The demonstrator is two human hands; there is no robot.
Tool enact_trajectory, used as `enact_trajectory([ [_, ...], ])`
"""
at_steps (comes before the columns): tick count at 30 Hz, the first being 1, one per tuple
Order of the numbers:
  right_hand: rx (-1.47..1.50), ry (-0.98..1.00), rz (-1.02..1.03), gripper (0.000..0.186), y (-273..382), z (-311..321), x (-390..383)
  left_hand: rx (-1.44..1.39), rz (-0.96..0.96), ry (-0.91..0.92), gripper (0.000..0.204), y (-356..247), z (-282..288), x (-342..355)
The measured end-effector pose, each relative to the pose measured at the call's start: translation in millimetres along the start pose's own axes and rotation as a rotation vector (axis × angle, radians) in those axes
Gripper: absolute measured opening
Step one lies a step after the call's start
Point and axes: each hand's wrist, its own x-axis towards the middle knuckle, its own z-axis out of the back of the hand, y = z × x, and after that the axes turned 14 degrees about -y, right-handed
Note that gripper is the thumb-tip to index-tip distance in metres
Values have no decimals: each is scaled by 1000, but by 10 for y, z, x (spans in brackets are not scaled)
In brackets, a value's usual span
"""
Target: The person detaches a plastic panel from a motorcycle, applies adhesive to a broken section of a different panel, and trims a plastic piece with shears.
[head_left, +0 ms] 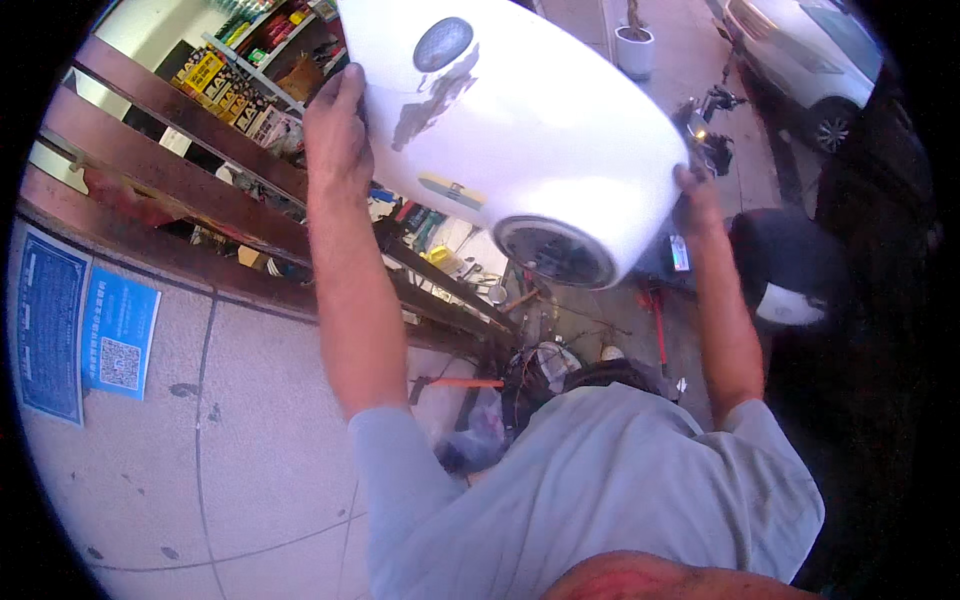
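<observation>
Pale slabs [280,440] seamed with dark lines fill the broad stretch from 7 to 9 o'clock. Grey shirt cloth [630,480] spreads next at 5 o'clock, with both bare forearms reaching up out of its sleeves.

Held up at 12 to 1 o'clock is the white shell [560,130], a smooth, curved piece tilted so that its upper left corner meets the dark rim of the view. Brown rails [270,225] run slantwise beyond it, from 10 o'clock in toward the middle, with shelved goods [275,40] past them at 11. Part of a white car [800,60] stands at 2 o'clock, near the rim.

At 9 o'clock a dark blue poster [50,325] and a lighter blue one overlap on the slabs. The shell's dark round opening [555,250] sits on its lower edge, at its own 5 o'clock.

At 11 o'clock the left hand [338,130] is closed firmly over the shell's left edge. At 2 o'clock the right hand [698,200], smaller to the eye and shadowed, is closed on the opposite edge; its fingers are mostly hidden. A white plant pot [634,52] shows at 1 o'clock.

Smaller yet, an oval lens [443,44] is set high on the shell, a grey patch lies just below it, and a narrow yellowish strip [451,190] crosses near the lower left edge.
</observation>
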Motion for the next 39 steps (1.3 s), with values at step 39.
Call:
enact_trajectory([
  [39,-258,420,1,47,-629,-2850,2930,-75,-85,-289,60,1866,539,1370],
])
